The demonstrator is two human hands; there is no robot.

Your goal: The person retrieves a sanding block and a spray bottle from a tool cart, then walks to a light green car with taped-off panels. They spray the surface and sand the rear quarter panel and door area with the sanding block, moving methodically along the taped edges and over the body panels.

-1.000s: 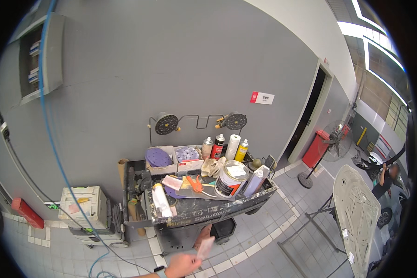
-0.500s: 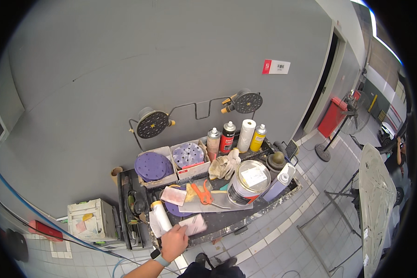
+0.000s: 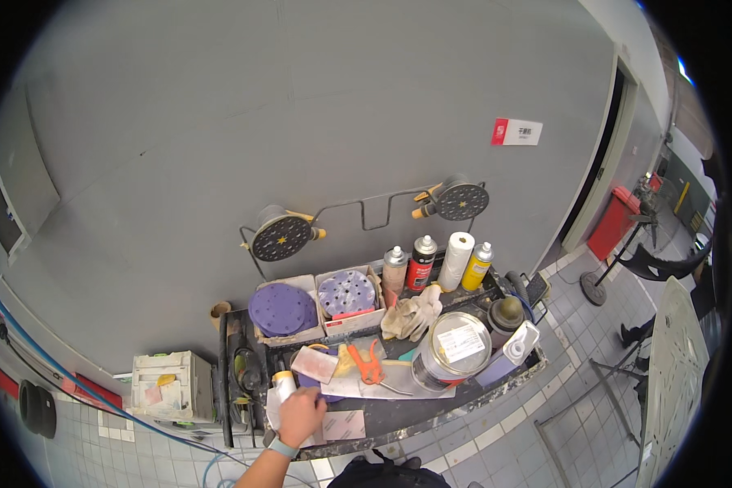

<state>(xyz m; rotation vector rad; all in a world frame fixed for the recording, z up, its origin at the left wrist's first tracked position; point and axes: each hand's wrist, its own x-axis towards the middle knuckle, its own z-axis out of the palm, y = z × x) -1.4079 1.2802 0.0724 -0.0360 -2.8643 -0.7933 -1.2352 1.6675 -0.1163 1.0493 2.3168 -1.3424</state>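
Note:
My left hand (image 3: 301,416) reaches over the front left of a dark, paint-spattered cart. Its fingers are curled round the lower part of a white cylinder with a yellowish end (image 3: 284,385), which they partly hide. A pale pinkish rectangular sanding sheet or pad (image 3: 344,425) lies flat on the cart beside the hand. Just beyond are another pinkish pad (image 3: 315,364), a partly covered purple disc and orange-handled pliers or cutters (image 3: 369,368), resting on a light flat sheet. My right hand is out of sight.
Boxes of purple perforated sanding discs (image 3: 282,309), spray cans (image 3: 420,263), a white roll (image 3: 456,262), work gloves (image 3: 412,314) and a large paint tin (image 3: 454,351) crowd the cart. Two sanders (image 3: 281,237) hang on the wall. A blue hose (image 3: 98,398) crosses at left.
My left hand has let go of the pinkish pad, which now lies on the cart, and has moved onto the white cylinder. The whole view has shifted slightly.

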